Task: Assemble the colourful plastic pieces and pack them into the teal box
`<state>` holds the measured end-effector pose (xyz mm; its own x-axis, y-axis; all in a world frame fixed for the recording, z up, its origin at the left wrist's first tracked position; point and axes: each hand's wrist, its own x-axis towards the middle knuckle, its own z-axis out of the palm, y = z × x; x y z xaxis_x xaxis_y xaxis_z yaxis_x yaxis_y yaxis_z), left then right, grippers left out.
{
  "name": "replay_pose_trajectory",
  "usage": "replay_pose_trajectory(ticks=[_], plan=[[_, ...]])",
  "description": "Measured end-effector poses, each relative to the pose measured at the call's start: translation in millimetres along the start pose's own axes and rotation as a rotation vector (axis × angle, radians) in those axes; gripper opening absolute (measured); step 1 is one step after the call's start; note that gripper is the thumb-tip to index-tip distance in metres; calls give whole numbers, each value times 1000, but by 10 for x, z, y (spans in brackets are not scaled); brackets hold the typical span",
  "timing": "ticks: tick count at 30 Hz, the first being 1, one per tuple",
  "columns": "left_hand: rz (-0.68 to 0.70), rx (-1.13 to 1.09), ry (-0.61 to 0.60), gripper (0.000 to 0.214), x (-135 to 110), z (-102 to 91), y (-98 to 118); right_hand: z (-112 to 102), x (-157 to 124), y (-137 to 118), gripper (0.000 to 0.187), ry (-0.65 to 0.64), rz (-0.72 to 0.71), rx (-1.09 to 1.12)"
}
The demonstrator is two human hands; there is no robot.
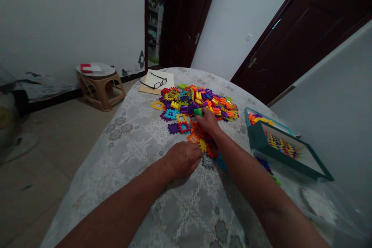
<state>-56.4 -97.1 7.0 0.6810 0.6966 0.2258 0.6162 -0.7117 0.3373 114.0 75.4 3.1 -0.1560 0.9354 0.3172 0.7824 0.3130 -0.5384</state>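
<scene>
A heap of colourful plastic building pieces (186,99) lies on the table, some flat and square with notched edges, some chunky. My right hand (208,122) reaches to the near side of the heap, thumb and fingers closed on a green building piece (198,112). Lower and to the left, my left hand (184,158) rests with curled fingers beside a yellow notched piece (202,145); whatever is in its fingers is hidden. Red and orange pieces lie between the hands. A grey notched piece (208,161) lies just right of the left hand.
Black-framed glasses (158,84) rest on a paper pad (168,78) at the far left of the tablecloth (139,159). At the right stands a green box (308,170) with rows of coloured beads, near clear plastic wrapping (334,209). A stool (103,93) stands left.
</scene>
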Motion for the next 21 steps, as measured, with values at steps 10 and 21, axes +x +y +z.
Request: replay_pose_trajectory(ticks=[10, 21], plan=[[57, 13, 4, 12, -35, 26, 7, -773, -237, 2, 34, -359, 350, 701], [55, -12, 82, 24, 5, 121, -147, -1395, -217, 17, 20, -311, 353, 686]])
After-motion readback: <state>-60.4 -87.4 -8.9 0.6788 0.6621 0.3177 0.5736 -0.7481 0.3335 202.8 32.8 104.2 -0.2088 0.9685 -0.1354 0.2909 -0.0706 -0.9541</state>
